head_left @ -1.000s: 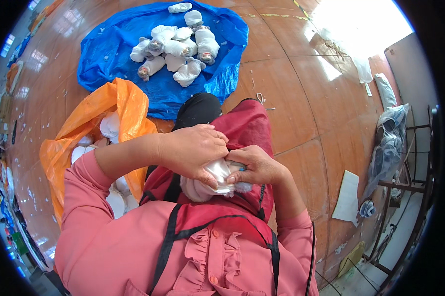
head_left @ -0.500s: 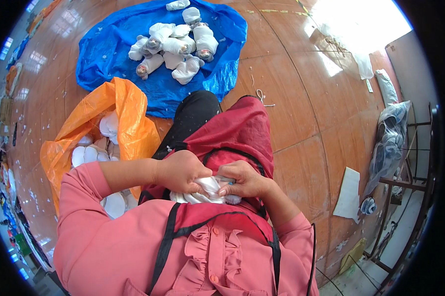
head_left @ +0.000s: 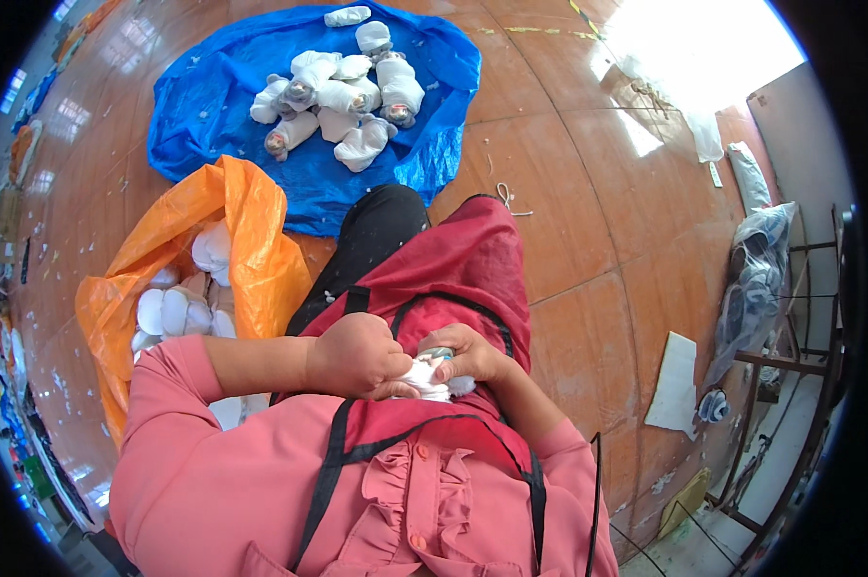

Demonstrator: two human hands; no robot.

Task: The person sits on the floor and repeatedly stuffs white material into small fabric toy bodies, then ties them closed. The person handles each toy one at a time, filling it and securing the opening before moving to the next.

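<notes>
Both hands meet over my lap. My left hand [head_left: 364, 356] is closed, its thumb and fingers pinching the left side of a gathered white cloth piece [head_left: 428, 376]. My right hand [head_left: 466, 354] grips the other side, thumb laid along the cloth. A fuzzy light grey part [head_left: 462, 386] pokes out under the right hand, and a small bluish bit shows by its fingers. Most of the cloth is hidden by the hands and the red apron [head_left: 482, 255].
A blue sheet [head_left: 203, 125] ahead bears several white-wrapped plush pieces [head_left: 399, 91] with grey ends. At the left, an orange sack [head_left: 265, 226] holds rounded white pieces [head_left: 169, 313]. A metal rack [head_left: 785, 363] and clear plastic bag [head_left: 756, 279] stand at the right.
My left hand has turned and moved slightly down, its knuckles now toward the camera. The white cloth is bunched smaller between the hands, both still gripping it.
</notes>
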